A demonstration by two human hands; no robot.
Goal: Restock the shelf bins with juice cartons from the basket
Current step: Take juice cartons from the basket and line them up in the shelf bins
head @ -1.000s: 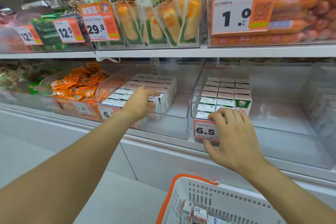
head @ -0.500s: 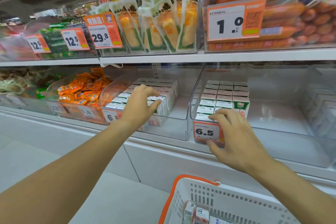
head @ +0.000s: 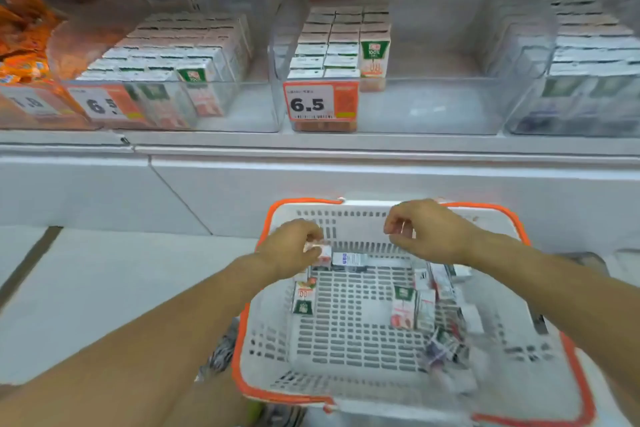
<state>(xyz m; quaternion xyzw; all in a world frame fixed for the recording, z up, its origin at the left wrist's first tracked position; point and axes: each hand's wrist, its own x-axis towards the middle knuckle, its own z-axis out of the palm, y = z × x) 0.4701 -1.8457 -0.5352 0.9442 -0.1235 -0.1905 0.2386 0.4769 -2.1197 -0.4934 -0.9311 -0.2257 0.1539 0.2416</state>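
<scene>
Juice cartons, small boxy printed packs, are lying loose in the white perforated plastic basket with its orange rim, under both hands; blur is making them uncountable. The left hand is gripping one carton. The right hand is curling, empty as far as visible. Ahead, three clear bins are holding carton rows.
</scene>
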